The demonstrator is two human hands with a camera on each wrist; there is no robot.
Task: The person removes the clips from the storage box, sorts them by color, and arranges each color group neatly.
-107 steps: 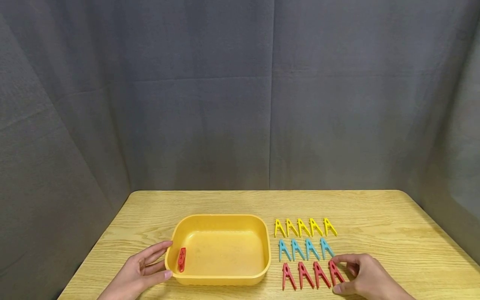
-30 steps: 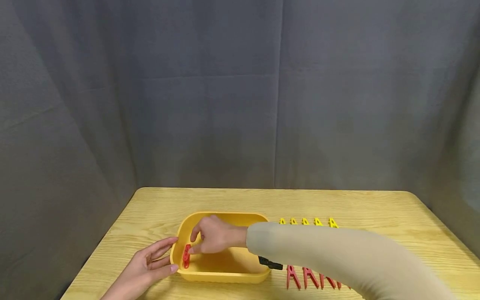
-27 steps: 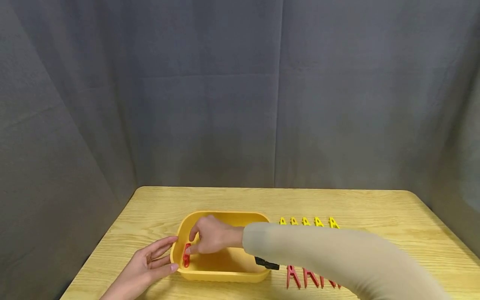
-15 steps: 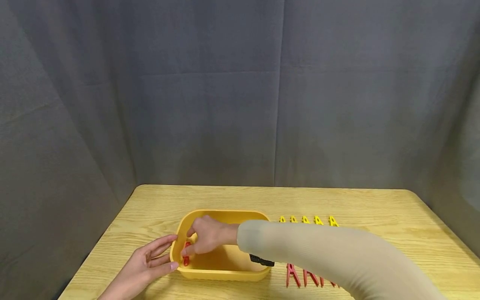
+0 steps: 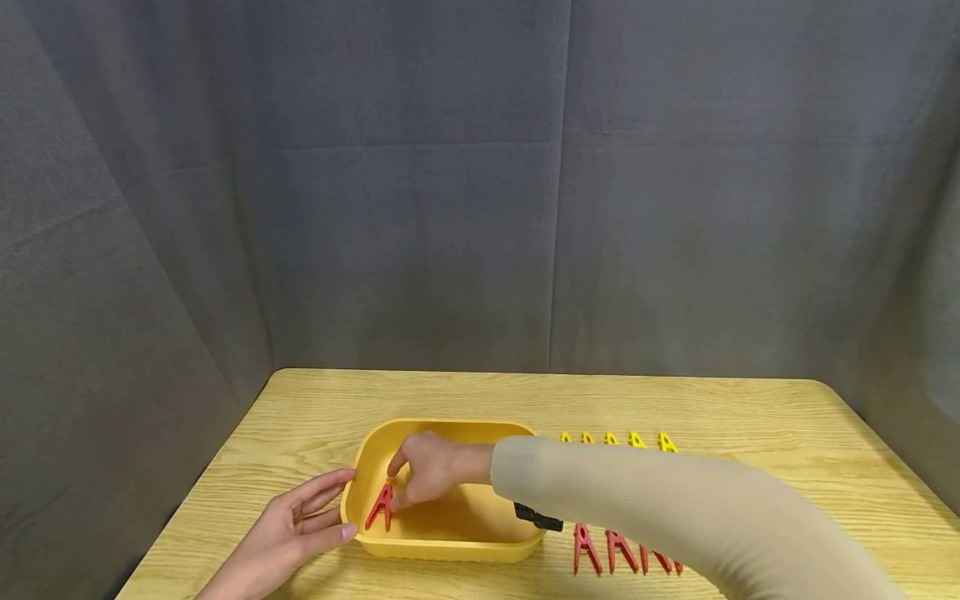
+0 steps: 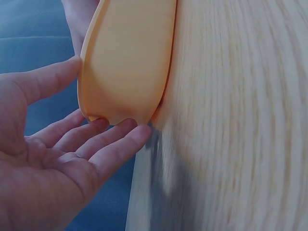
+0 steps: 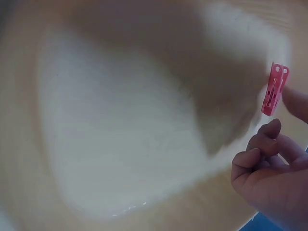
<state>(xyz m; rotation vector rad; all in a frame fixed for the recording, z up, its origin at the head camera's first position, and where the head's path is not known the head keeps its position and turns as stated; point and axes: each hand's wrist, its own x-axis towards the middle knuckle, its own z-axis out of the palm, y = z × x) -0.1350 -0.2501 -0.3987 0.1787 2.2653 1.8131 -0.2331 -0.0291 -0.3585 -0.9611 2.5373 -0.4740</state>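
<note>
A yellow plastic basin stands left of the table's middle. My left hand rests against its left end; in the left wrist view the loosely extended fingers and thumb of the left hand touch its rim and outer wall. Over the inside of the basin, my right hand pinches a red clothespin near the left wall, its A-shaped legs slanting down-left. In the right wrist view the same clothespin sits edge-on against the thumb of the right hand, with the other fingers curled.
Right of the basin lie several red clothespins and a row of yellow clothespins on the wooden table. The right sleeve covers part of them and hides the blue row. A grey curtain stands behind the table.
My right hand left the table's red row and reached into the basin. There the red clothespin has turned from edge-on to its A-shaped side and shifted slightly right. My left hand stays at the basin.
</note>
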